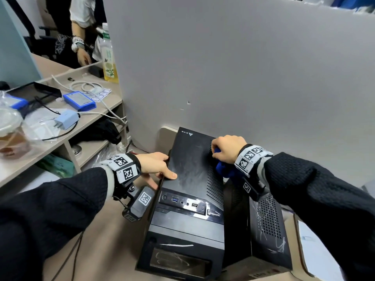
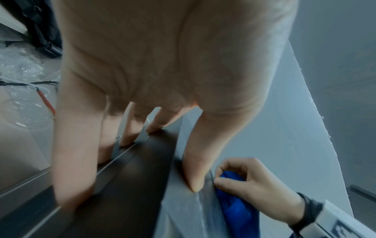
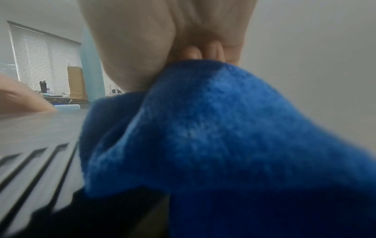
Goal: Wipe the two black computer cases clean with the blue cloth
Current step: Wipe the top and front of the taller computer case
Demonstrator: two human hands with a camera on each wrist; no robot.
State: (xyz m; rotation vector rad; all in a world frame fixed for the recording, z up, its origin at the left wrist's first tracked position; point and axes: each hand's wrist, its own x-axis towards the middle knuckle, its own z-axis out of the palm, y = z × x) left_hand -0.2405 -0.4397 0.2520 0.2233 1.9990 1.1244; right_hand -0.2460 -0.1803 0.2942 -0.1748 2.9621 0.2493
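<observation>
Two black computer cases stand side by side below a grey partition. The taller case (image 1: 188,169) (image 2: 130,185) (image 3: 30,136) is in the middle, and the lower perforated case (image 1: 267,230) is to its right. My left hand (image 1: 160,169) (image 2: 134,169) braces the taller case's left top edge, thumb flat on top and straight fingers down the side panel. My right hand (image 1: 227,151) (image 2: 254,185) (image 3: 201,51) grips the bunched blue cloth (image 1: 223,169) (image 2: 236,209) (image 3: 223,136) at the top's right edge, by the vent slits. Dusty smears show on the top.
The grey partition (image 1: 243,67) rises right behind the cases. A desk (image 1: 85,126) at the left holds a blue box (image 1: 79,100), a charger (image 1: 66,119), cables, a bottle (image 1: 109,57) and a plastic cup (image 1: 12,134). Another person (image 1: 81,37) stands at the far left. A cardboard box (image 1: 304,250) sits at the right.
</observation>
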